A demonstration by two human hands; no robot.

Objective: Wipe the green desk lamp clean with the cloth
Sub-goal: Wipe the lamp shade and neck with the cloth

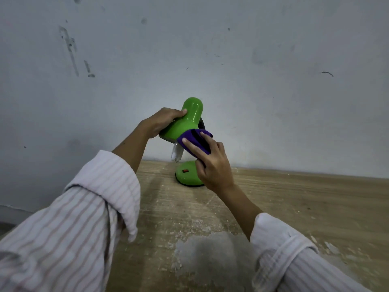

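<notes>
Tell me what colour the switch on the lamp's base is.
Red: the small switch sits on top of the green lamp base, seen in the head view.

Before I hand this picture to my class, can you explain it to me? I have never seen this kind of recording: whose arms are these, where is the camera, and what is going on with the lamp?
There is no machine here. The one picture comes from a camera worn on a person's head, looking forward and down, so the two arms in striped sleeves are that person's own. The green lamp stands on a worn wooden table against a scuffed pale wall; its round base has a small red switch, and a white bulb sticks out of the shade. The left hand grips the shade to steady it. The right hand holds a purple cloth and presses it against the shade's lower edge. A pale dusty patch marks the table nearer the camera.
</notes>
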